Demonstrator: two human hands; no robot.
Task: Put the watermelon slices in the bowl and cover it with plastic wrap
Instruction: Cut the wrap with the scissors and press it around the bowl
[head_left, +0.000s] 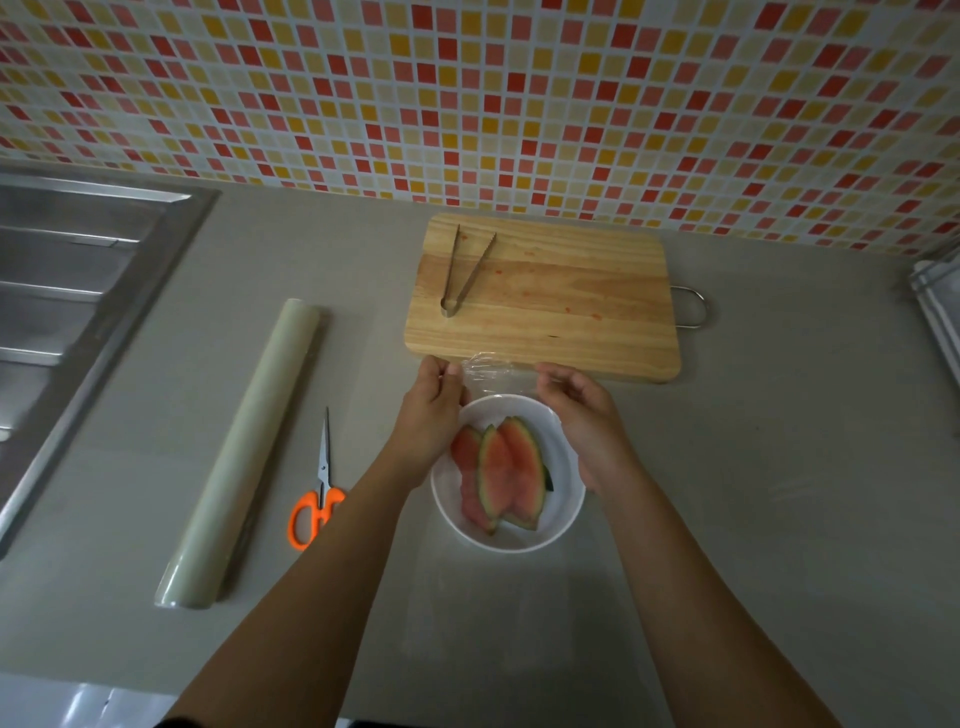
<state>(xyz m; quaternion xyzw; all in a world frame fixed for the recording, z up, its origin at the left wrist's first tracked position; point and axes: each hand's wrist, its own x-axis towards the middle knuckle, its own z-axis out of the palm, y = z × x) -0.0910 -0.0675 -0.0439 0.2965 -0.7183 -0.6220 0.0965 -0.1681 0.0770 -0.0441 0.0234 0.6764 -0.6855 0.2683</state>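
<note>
Left hand (434, 402) and right hand (582, 410) grips are each pinching the plastic wrap (498, 376) at the bowl's (567, 519) 12 o'clock, probably tensioning it over the watermelon slices (501, 470) lying inside, mid-table (753, 467).

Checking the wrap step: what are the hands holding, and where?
The clear plastic wrap sheet, pinched along its crumpled far edge: left hand at the left end, right hand at the right.

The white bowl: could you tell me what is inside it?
Watermelon slices lie in the bowl. The left hand and right hand, pinching plastic wrap, cover parts of its rim; the slices hide the floor beneath.
</note>
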